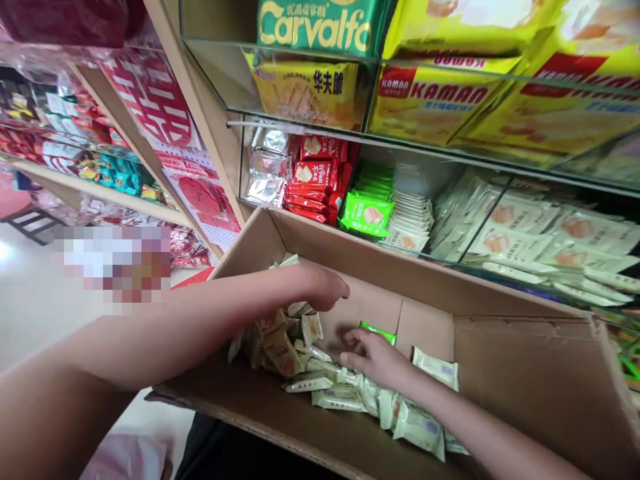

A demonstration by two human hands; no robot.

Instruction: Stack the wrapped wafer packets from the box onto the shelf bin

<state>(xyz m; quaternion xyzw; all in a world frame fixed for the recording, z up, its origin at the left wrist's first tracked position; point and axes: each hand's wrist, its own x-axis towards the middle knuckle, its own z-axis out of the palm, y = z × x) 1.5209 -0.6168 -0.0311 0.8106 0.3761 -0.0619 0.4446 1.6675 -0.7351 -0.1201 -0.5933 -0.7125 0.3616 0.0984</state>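
Observation:
A deep cardboard box (530, 373) holds many small pale green wrapped snack packets (420, 427). My left hand (324, 288) hovers over the box's left part with its fingers curled in; whatever they may hold is hidden. Below it lie yellowish packets (283, 353) in a loose heap. My right hand (373, 355) is inside the box, its thumb and fingers apart and slightly bent, with nothing seen in them. Just behind its fingers a bright green packet (380, 332) lies on the box floor, partly covered by the hand.
Behind the box, a glass-fronted shelf holds red packets (317, 173), green packets (369, 207) and rows of pale packets (530, 227). Large yellow bags (435, 97) fill the shelf above. Left of a wooden upright (200, 100) are more shelves of goods.

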